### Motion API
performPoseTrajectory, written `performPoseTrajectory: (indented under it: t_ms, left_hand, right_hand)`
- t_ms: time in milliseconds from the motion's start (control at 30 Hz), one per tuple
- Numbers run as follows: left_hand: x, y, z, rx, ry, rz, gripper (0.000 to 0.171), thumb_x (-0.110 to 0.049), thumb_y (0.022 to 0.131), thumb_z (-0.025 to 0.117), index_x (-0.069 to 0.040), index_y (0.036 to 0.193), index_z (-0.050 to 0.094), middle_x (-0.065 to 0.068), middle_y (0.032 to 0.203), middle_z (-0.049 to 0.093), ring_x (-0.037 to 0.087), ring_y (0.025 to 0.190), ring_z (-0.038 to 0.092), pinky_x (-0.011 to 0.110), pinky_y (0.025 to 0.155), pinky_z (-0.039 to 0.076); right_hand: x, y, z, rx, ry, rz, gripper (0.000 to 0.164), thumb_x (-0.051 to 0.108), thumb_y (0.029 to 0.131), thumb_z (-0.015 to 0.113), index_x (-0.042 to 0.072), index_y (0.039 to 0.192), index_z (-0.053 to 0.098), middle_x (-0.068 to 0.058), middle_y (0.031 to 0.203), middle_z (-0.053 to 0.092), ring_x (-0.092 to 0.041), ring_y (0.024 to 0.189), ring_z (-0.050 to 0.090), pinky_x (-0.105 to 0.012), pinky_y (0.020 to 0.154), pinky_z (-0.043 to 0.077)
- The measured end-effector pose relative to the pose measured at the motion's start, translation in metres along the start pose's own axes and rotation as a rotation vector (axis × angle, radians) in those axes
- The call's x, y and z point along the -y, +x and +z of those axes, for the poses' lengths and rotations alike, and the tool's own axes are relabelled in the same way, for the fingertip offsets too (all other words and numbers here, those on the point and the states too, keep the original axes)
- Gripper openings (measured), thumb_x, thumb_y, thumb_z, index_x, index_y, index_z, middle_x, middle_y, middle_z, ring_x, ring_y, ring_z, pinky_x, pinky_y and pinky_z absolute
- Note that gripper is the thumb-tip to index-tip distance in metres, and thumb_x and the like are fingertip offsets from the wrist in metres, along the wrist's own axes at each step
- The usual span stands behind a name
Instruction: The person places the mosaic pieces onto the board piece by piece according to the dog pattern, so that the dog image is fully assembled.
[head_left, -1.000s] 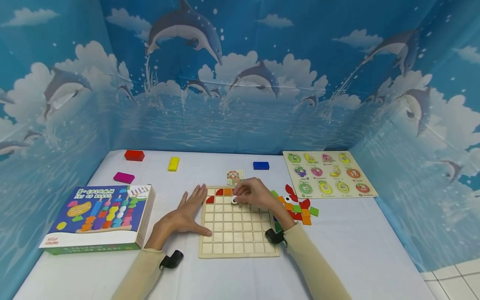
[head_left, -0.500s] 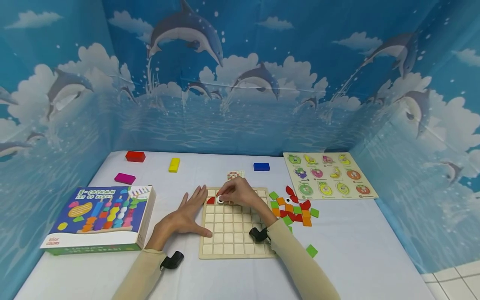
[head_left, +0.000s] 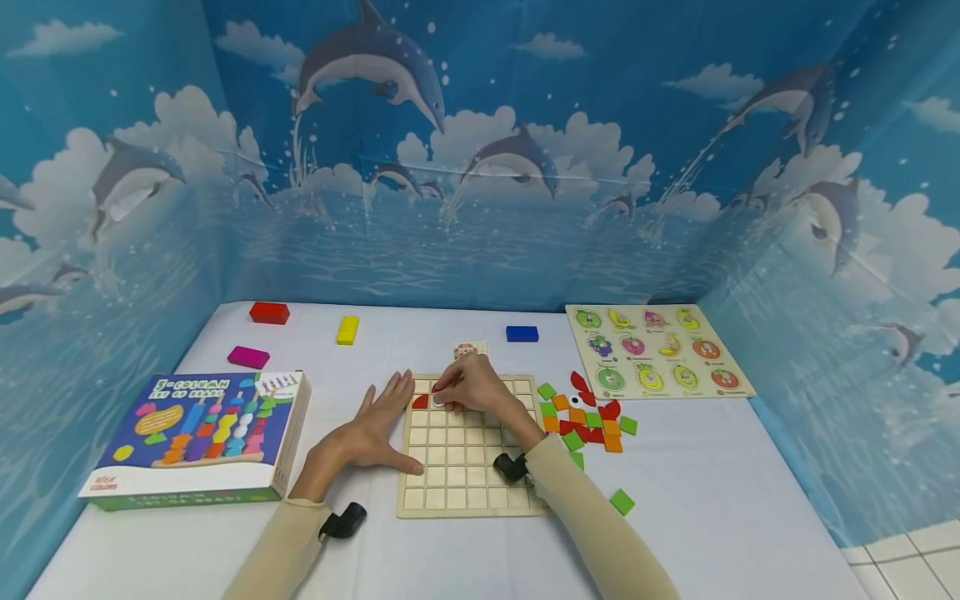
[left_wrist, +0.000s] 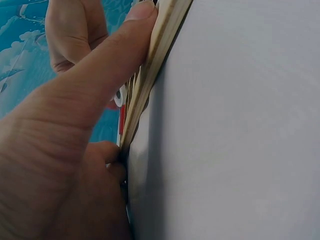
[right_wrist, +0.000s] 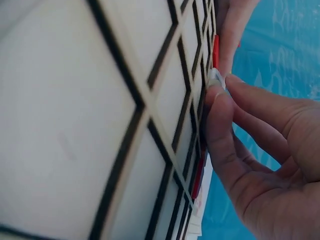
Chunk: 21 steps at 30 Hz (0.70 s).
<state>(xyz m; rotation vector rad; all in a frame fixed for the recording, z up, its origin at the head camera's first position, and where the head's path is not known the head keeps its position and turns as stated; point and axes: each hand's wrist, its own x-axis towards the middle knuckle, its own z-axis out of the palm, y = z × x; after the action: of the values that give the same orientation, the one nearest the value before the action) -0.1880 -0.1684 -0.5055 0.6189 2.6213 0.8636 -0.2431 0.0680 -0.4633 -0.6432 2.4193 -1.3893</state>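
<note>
Item: my right hand [head_left: 480,387], fingers bent in and thumb opposed, pinching 1 white tile [head_left: 438,400] by its sides; no gap beyond the tile's own width.

Item: the white tile, round dark mark visible from the left wrist. Place: grid board [head_left: 455,477], 2nd column from its left edge, 2nd row from its far edge, just right of 1 red tile [head_left: 421,402] in the left column. Whether it is fully seated, I cannot tell.

Item: my left hand [head_left: 365,437], fingers straight and spread, gripping nothing; it rests along the board's left edge, fingertips by the far left corner, thumb on the edge nearer me.

Item: picture card [head_left: 470,347], just beyond the board's far edge, partly behind my right hand.

Item: loose tiles [head_left: 593,421], red, orange, green and white, scattered off the board's right edge; 1 green tile [head_left: 622,502] lies apart, nearer the tabletop's front edge.

Also on the tabletop [head_left: 720,517]: boxed bead set [head_left: 202,433], left edge; fruit board [head_left: 660,350], far right corner; 4 blocks, including 1 blue [head_left: 522,334], towards the far edge.

Step, as I judge it: setting the white tile into its cell, apparently after the card's pattern. Next move calls for squaring it between the ridges, a light press, then release without nudging its red neighbour.
</note>
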Motion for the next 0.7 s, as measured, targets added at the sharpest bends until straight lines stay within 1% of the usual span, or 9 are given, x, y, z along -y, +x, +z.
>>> performPoseTrajectory:
  t_ms: [133, 267, 433, 567, 700]
  left_hand:
    - [0.0, -0.0001, -0.0001, 0.002, -0.001, -0.003, 0.152, -0.065, 0.068, 0.096, -0.009, 0.173, 0.001, 0.005, 0.182, -0.007, 0.026, 0.168, -0.012, 0.056, 0.133, -0.012]
    - [0.0006, 0.0003, -0.0005, 0.002, 0.002, -0.003, 0.152, -0.065, 0.069, 0.096, -0.009, 0.173, 0.001, 0.006, 0.182, -0.007, 0.026, 0.168, -0.012, 0.056, 0.133, -0.012]
    - [0.0012, 0.0011, 0.0002, -0.005, 0.0, 0.0, 0.152, -0.065, 0.068, 0.096, -0.009, 0.174, 0.002, 0.006, 0.182, -0.006, 0.026, 0.168, -0.012, 0.057, 0.133, -0.012]
    - [0.0026, 0.0016, 0.001, -0.004, -0.004, 0.005, 0.153, -0.065, 0.068, 0.097, -0.009, 0.173, 0.002, 0.006, 0.182, -0.007, 0.026, 0.168, -0.012, 0.057, 0.133, -0.012]
    - [0.0035, 0.0016, 0.0011, -0.001, -0.005, 0.003, 0.154, -0.068, 0.067, 0.096, -0.009, 0.174, 0.002, 0.005, 0.182, -0.007, 0.026, 0.167, -0.013, 0.057, 0.133, -0.013]
  right_hand:
    - [0.0003, -0.0007, -0.0007, -0.002, -0.022, 0.025, 0.008, -0.005, 0.092, 0.082, -0.007, 0.1, 0.083, -0.016, 0.079, 0.079, -0.028, 0.063, 0.076, -0.034, 0.058, 0.065]
    - [0.0004, -0.0021, -0.002, -0.007, -0.035, 0.029, 0.009, -0.006, 0.091, 0.082, -0.007, 0.1, 0.083, -0.015, 0.081, 0.08, -0.026, 0.064, 0.076, -0.033, 0.059, 0.065]
    - [0.0001, -0.0023, -0.0018, -0.012, -0.069, 0.005, 0.007, -0.008, 0.092, 0.081, -0.006, 0.098, 0.083, -0.015, 0.081, 0.08, -0.027, 0.065, 0.076, -0.032, 0.058, 0.064]
    - [0.0001, -0.0025, -0.001, -0.004, -0.09, -0.01, 0.006, -0.008, 0.093, 0.08, -0.006, 0.096, 0.083, -0.015, 0.082, 0.079, -0.028, 0.067, 0.076, -0.029, 0.058, 0.062]
    - [0.0019, -0.0062, -0.004, 0.008, -0.113, -0.053, 0.007, -0.005, 0.095, 0.078, -0.005, 0.1, 0.084, -0.015, 0.088, 0.08, -0.028, 0.07, 0.076, -0.026, 0.06, 0.061]
